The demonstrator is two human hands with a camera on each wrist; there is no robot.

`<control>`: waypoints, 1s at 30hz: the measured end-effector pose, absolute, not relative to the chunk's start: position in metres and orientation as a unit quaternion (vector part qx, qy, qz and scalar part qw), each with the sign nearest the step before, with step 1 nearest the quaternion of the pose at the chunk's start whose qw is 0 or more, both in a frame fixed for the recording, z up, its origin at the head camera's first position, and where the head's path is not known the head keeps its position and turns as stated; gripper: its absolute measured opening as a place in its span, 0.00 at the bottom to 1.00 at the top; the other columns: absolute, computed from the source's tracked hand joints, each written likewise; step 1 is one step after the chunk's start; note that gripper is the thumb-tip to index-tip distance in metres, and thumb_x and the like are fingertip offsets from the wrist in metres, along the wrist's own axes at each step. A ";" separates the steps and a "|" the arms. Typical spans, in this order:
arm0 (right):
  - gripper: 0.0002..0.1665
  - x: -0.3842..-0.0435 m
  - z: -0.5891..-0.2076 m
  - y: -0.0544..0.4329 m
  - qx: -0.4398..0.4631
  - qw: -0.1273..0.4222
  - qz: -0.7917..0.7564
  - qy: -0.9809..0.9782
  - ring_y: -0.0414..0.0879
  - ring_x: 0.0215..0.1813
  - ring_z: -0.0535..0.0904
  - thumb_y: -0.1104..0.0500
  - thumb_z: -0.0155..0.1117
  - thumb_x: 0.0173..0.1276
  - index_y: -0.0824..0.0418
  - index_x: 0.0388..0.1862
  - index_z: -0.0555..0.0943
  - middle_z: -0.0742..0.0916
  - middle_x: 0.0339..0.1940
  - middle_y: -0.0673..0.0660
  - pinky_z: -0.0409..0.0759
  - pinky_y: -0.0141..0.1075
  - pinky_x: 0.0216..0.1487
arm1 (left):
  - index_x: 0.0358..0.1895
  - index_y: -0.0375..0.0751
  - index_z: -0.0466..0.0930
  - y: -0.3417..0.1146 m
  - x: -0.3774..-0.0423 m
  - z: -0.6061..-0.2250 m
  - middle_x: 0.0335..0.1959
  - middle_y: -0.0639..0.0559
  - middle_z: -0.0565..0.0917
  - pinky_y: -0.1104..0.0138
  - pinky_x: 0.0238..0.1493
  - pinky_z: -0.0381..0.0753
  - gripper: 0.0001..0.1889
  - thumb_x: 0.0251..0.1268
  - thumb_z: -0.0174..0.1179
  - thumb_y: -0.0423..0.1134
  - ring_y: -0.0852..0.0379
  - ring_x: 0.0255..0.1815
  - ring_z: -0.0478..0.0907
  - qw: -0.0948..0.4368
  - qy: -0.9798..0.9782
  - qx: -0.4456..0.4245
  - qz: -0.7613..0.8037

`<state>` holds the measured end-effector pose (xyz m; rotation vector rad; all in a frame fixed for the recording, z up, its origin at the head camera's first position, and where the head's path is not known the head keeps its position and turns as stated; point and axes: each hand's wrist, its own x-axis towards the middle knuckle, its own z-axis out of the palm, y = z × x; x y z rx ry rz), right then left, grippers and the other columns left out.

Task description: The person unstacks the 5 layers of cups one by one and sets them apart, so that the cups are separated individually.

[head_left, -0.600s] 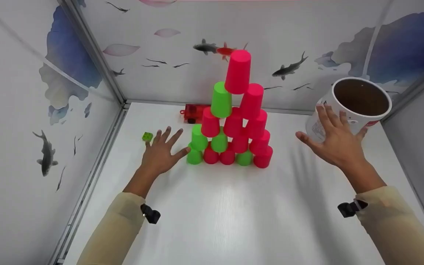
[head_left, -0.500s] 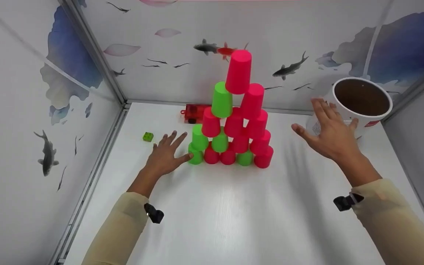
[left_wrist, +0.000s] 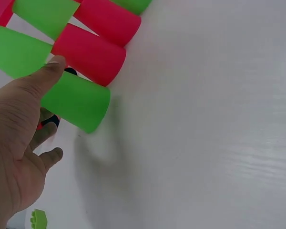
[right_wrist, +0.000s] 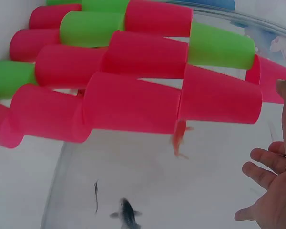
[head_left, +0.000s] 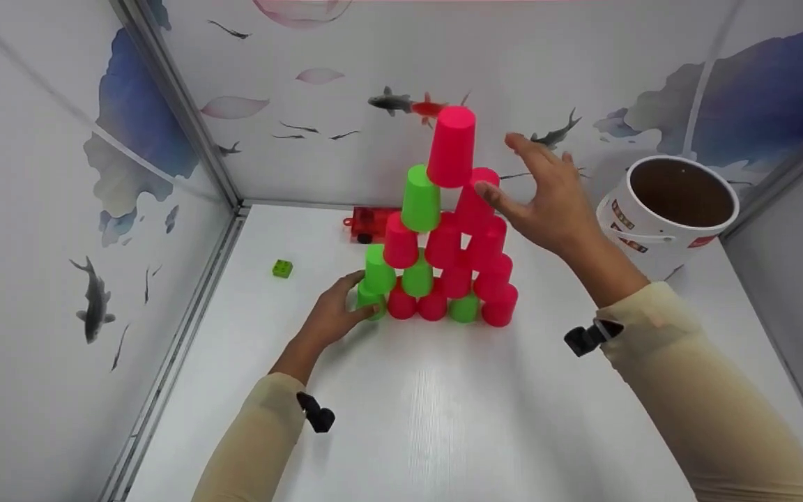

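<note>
Pink and green cups stand upside down in a tiered pyramid, with one pink cup (head_left: 452, 148) at its peak. My left hand (head_left: 335, 310) curves round the green cup (left_wrist: 78, 101) at the bottom left corner; its thumb lies across the front and its fingers go behind. Two fingers show below that cup in the left wrist view. My right hand (head_left: 548, 199), fingers spread and slightly bent, is raised at the upper right of the pyramid. Its thumb overlaps the right pink cup (right_wrist: 219, 94) of the second tier in the head view. Nothing is in this hand.
A white bucket (head_left: 635, 237) with a brown inside stands at the back right of the white table (head_left: 429, 418). Behind the pyramid is a red toy vehicle (head_left: 366, 224). A small green toy brick (head_left: 282, 268) lies to the left. Printed walls (head_left: 290, 160) enclose the table.
My right hand has moved left from in front of the bucket to beside the pyramid's upper part. My left hand has moved in and closed round the corner green cup. The cups stay stacked.
</note>
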<state>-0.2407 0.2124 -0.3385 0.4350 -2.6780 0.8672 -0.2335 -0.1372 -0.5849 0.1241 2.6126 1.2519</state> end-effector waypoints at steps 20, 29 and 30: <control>0.41 -0.259 -0.319 0.157 0.205 0.202 0.437 -0.852 0.50 0.70 0.86 0.47 0.81 0.73 0.61 0.78 0.76 0.88 0.68 0.56 0.87 0.51 0.71 | 0.79 0.45 0.75 -0.128 -0.229 -0.599 0.74 0.46 0.83 0.47 0.80 0.77 0.34 0.73 0.76 0.47 0.45 0.79 0.78 0.053 0.886 0.045 0.459; 0.42 -0.255 -0.312 0.164 0.223 0.252 0.434 -0.836 0.46 0.67 0.87 0.47 0.80 0.73 0.61 0.79 0.76 0.89 0.68 0.55 0.88 0.43 0.70 | 0.76 0.46 0.77 -0.126 -0.233 -0.599 0.72 0.47 0.85 0.50 0.79 0.79 0.32 0.74 0.75 0.47 0.47 0.78 0.79 0.046 0.885 0.044 0.462; 0.41 -0.253 -0.310 0.167 0.220 0.259 0.431 -0.836 0.45 0.67 0.87 0.46 0.80 0.73 0.60 0.79 0.77 0.89 0.68 0.54 0.88 0.40 0.69 | 0.76 0.46 0.77 -0.126 -0.233 -0.598 0.72 0.47 0.85 0.50 0.79 0.79 0.31 0.74 0.75 0.47 0.47 0.78 0.79 0.046 0.884 0.044 0.463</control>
